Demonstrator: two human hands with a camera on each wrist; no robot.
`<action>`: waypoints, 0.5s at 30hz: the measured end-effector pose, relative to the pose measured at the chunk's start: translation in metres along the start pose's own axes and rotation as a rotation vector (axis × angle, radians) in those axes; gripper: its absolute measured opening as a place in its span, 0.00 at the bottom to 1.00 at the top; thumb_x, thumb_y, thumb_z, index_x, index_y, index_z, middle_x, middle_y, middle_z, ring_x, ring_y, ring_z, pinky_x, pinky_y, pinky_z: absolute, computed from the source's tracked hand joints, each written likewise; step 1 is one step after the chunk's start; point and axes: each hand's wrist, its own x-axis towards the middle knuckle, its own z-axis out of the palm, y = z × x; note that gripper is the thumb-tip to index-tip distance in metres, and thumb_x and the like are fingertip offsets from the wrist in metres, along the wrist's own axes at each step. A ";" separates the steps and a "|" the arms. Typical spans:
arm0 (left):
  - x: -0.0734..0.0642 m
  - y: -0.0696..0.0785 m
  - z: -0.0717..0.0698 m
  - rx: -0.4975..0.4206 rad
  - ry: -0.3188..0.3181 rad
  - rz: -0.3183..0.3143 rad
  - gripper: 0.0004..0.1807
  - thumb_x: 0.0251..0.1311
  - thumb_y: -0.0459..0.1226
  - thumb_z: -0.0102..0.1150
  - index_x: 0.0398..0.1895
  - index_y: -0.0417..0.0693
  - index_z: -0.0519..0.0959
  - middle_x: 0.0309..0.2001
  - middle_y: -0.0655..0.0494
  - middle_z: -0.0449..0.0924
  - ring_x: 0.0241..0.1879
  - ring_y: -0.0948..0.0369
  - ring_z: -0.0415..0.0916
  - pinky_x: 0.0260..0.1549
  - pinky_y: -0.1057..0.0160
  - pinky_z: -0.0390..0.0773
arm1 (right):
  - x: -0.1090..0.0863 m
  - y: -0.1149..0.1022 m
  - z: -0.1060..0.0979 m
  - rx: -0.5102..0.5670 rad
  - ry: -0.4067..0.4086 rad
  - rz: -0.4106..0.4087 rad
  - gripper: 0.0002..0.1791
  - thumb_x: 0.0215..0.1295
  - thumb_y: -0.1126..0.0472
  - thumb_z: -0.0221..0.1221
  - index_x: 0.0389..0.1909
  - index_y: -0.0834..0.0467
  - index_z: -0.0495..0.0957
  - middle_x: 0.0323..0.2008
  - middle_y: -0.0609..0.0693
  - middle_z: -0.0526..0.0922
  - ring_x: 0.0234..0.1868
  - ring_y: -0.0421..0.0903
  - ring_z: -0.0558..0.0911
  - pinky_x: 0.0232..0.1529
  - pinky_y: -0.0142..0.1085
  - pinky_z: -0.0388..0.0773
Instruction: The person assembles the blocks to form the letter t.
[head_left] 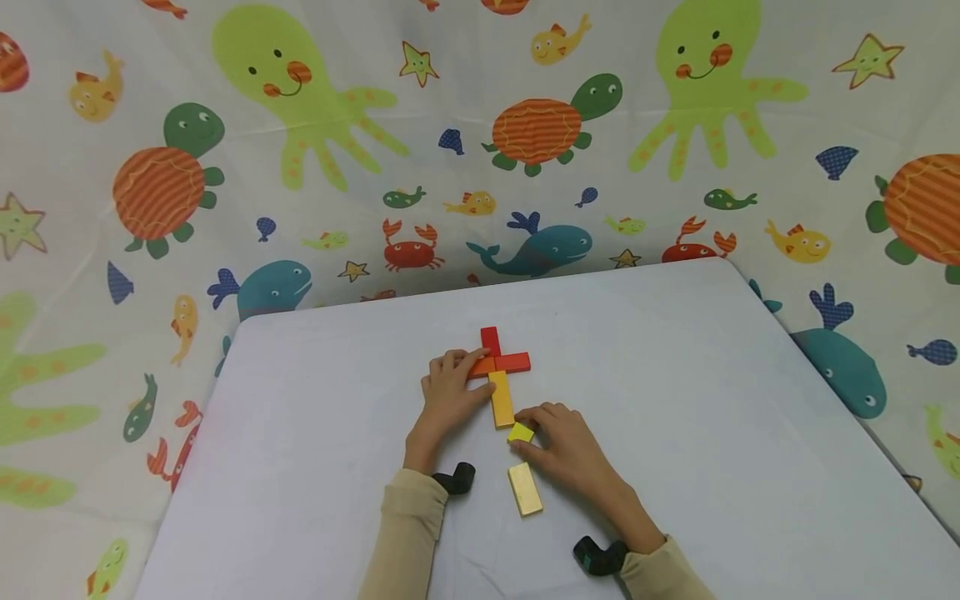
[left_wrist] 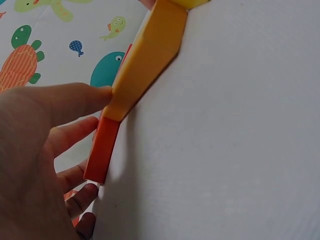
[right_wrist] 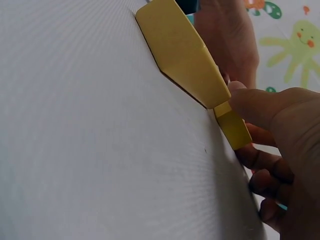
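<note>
In the head view, my right hand (head_left: 570, 442) pinches a small bright yellow block (head_left: 521, 432) between thumb and fingers, at the near end of a long orange-yellow block (head_left: 501, 400). My left hand (head_left: 448, 396) rests beside the blocks, its thumb touching the side of that long block and its fingertips at an orange block (head_left: 482, 367), partly hidden under them. To the right of the orange block lies a red block (head_left: 513, 362). Another red block (head_left: 490, 340) points away from them, making a cross shape. The left wrist view shows the thumb against the orange-yellow block (left_wrist: 147, 55).
A pale yellow rectangular block (head_left: 525, 489) lies apart, nearer me, below the small yellow one. All sit on a white-covered table (head_left: 712, 400). Behind hangs a curtain (head_left: 450, 92) printed with sea animals. Black devices (head_left: 600, 556) are strapped at both wrists.
</note>
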 end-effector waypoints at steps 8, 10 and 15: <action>0.000 0.000 0.000 0.007 -0.002 -0.005 0.35 0.64 0.48 0.67 0.75 0.62 0.72 0.70 0.44 0.67 0.72 0.42 0.57 0.67 0.36 0.61 | 0.000 0.000 0.000 -0.010 -0.003 0.004 0.24 0.60 0.50 0.75 0.56 0.52 0.84 0.41 0.42 0.84 0.45 0.41 0.77 0.55 0.47 0.75; 0.000 0.000 0.000 0.009 -0.003 -0.006 0.35 0.64 0.48 0.67 0.75 0.62 0.72 0.70 0.44 0.67 0.72 0.42 0.57 0.67 0.36 0.61 | -0.001 -0.001 0.000 -0.019 -0.001 0.000 0.24 0.60 0.51 0.75 0.55 0.52 0.84 0.40 0.42 0.84 0.45 0.41 0.77 0.54 0.47 0.75; 0.000 0.000 0.000 0.006 0.002 -0.002 0.34 0.64 0.47 0.67 0.75 0.62 0.72 0.69 0.44 0.67 0.71 0.42 0.57 0.67 0.36 0.61 | -0.001 -0.002 0.000 -0.015 -0.010 0.005 0.24 0.60 0.50 0.75 0.56 0.52 0.84 0.40 0.42 0.84 0.45 0.41 0.78 0.55 0.47 0.75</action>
